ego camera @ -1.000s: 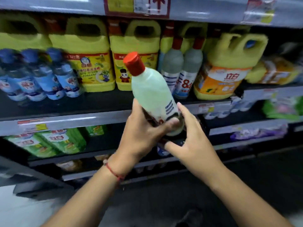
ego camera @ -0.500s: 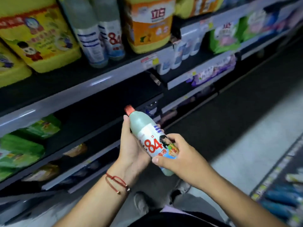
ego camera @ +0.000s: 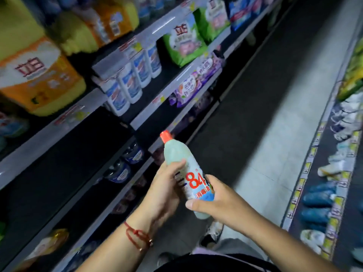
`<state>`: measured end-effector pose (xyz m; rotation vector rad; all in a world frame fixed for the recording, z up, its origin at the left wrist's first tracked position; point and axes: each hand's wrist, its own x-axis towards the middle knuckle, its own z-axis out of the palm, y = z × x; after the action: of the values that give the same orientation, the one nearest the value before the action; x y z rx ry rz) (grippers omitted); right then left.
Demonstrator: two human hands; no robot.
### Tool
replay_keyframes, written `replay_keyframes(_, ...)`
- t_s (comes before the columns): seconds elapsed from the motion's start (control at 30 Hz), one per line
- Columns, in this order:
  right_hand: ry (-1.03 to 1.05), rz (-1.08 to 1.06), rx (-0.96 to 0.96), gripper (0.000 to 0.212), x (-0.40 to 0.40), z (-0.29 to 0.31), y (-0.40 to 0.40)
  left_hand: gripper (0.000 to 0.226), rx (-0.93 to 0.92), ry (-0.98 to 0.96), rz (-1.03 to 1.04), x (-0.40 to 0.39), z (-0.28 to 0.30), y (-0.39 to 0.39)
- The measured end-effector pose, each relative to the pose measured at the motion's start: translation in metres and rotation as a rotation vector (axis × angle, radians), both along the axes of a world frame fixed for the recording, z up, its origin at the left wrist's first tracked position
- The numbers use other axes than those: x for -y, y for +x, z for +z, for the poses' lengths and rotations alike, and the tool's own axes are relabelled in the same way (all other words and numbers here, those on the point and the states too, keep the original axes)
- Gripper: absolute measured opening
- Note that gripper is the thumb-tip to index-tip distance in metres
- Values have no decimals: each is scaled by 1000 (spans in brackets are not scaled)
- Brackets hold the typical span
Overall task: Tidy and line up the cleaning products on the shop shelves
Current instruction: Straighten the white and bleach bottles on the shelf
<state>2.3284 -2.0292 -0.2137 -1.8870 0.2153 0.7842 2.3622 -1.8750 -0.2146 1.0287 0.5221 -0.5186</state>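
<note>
Meanwhile, the disinfectant bottle (ego camera: 188, 173) sat in both hands out over the aisle, well apart from the shelves (ego camera: 49, 138) to its left. Its long axis ran cap-up, tilted leftward; the left hand (ego camera: 165, 193) wrapped its middle, the right hand (ego camera: 220, 201) clasped its base.

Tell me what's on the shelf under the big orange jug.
Below the orange jug, that shelf is mostly dark. Two dark bottles with blue labels show at its right end. Whatever sits deeper in is lost in shadow. Both hands hold the 84 bottle away from it.
</note>
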Motion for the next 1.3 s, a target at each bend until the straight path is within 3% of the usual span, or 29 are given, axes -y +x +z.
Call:
replay_keyframes(0.13,192,-167,-56,52,39,-15,24,54,366,509,-214,65,12,33)
replay_keyframes(0.3,432,-398,77,24,74,-20,38,80,781,799,-506,136,21,57)
replay_keyframes(0.37,535,-638,127,31,84,-22,47,87,918,913,-638,157,20,66)
replay_keyframes(0.4,589,-703,130,22,91,-24,50,89,946,945,-691,165,19,72)
replay_keyframes(0.5,620,-675,131,12,109,-28,67,89,978,939,-739,180,20,90)
replay_keyframes(0.57,539,-576,192,39,125,-33,81,88,933,842,-699,186,20,106)
replay_keyframes(0.63,390,-434,194,46,139,-32,92,82,811,671,-619,187,23,126)
replay_keyframes(0.77,272,-474,181,52,169,-18,134,58,605,260,-397,179,27,180)
replay_keyframes(0.87,108,-376,245,68,181,3,179,50,475,24,-321,163,25,218)
replay_keyframes(0.93,2,-347,323,69,183,17,214,44,452,28,-298,154,23,249)
replay_keyframes(1.13,-248,-191,498,72,187,41,312,44,560,322,-338,142,34,334)
replay_keyframes(1.3,-118,-85,422,61,177,49,379,48,720,579,-252,139,57,388)
